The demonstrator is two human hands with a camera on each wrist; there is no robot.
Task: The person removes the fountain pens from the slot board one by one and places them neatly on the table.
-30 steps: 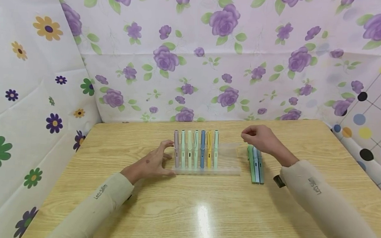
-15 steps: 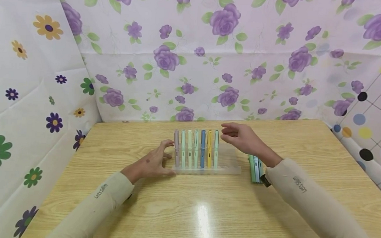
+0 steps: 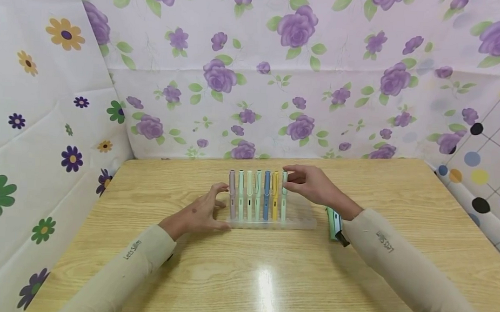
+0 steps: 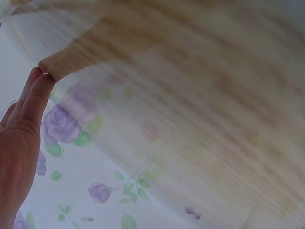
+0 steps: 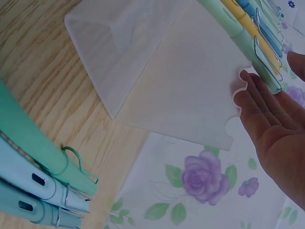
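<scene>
- The right hand [image 3: 313,185] has its fingertips [image 5: 252,88] at the top end of the rightmost mint-green pen [image 3: 283,197] in the rack; thumb and fingers reach toward that cap, nearly straight, and whether they actually pinch it cannot be told.
- The left hand [image 3: 199,212] lies spread and relaxed on the table, fingertips [image 4: 40,78] touching the left end of the clear pen rack [image 3: 302,214], gripping nothing.
- The rack's right part, right of the mint-green pen, holds no pens: bare frosted plastic with scalloped notches along its far edge.
- Seven pens stand side by side in the rack's left part, caps pointing away: mauve, pale greens, blue, yellow, mint-green, each with a wire clip.
- Three loose pens [image 5: 33,176], green, light blue and teal, lie together on the wooden table [image 3: 270,278] just right of the rack, partly behind the right sleeve.
- Open tabletop spreads in front of the rack; flowered sheets wall the table's back and sides.
</scene>
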